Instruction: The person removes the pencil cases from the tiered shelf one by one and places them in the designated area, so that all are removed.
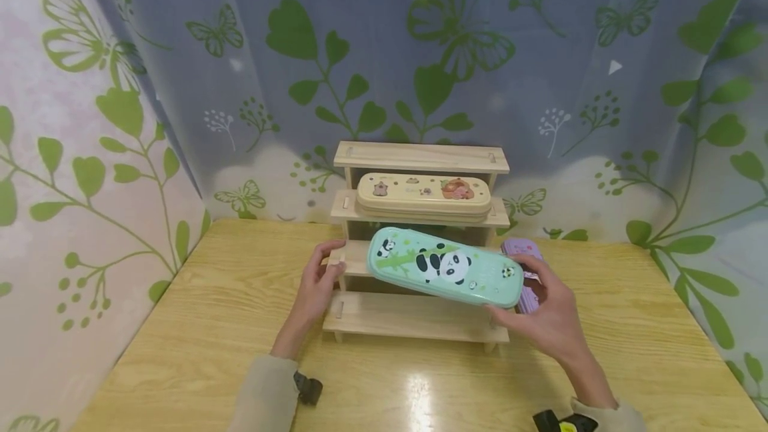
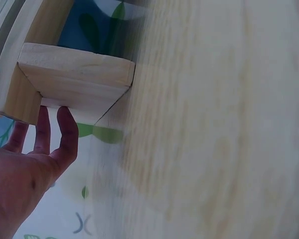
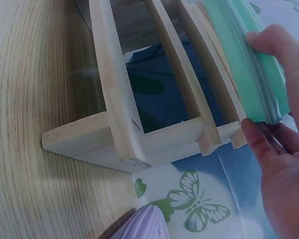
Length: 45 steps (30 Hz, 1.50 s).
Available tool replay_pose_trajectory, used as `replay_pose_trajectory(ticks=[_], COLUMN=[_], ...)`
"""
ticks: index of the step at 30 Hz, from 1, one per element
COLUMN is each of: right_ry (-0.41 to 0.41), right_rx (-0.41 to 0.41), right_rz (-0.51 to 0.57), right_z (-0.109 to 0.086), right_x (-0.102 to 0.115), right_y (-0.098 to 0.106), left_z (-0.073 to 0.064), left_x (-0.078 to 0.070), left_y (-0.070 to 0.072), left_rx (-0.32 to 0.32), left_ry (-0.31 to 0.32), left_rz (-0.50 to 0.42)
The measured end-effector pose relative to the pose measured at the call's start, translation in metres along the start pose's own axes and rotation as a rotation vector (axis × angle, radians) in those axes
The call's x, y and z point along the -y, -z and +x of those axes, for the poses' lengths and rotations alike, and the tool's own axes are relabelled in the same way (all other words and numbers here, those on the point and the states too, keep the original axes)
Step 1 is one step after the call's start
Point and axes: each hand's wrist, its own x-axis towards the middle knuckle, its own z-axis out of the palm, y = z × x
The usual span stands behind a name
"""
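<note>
Head view: right grip (image 1: 551, 315), angled inward, pinches mint case (image 1: 444, 268); left grip (image 1: 318, 282) curls round side of rack (image 1: 408, 316).

Two pencil cases: one mint panda case (image 1: 444, 268), one cream case (image 1: 423, 195). One partly hidden purple object (image 1: 523, 249), right. One four-tier wooden rack (image 1: 414, 315). One wooden table (image 1: 210, 325). Two hands: left hand (image 1: 315, 280), right hand (image 1: 552, 315). Two wrist devices (image 1: 309, 389).
</note>
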Motion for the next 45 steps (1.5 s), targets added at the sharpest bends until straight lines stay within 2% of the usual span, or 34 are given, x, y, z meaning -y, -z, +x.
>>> replay_pose_trajectory(ticks=[10,13,21,29,39,45], right_ry=[0.145,0.165,0.125,0.168,0.07,0.065], right_rx=[-0.064,-0.097,-0.162,-0.2,-0.232,-0.284], right_rz=[0.101,0.112,0.051,0.111,-0.007,-0.01], right_z=[-0.002,-0.003,-0.007,-0.012,-0.025,-0.033], right_x=[-0.004,-0.005,-0.009,-0.016,-0.019,-0.022], right_y=[0.013,0.017,0.034,0.051,0.074,0.086], left_z=[0.0,-0.001,-0.001,-0.001,-0.001,-0.001], left_x=[0.002,0.002,0.0,-0.001,-0.001,0.0], left_y=[-0.001,0.0,-0.001,-0.001,-0.001,-0.001], left_rx=[0.002,-0.003,0.001,0.002,0.003,0.003], left_ry=[-0.019,-0.021,-0.028,-0.019,-0.014,-0.014], left_rz=[0.004,0.009,0.012,0.008,0.011,0.003])
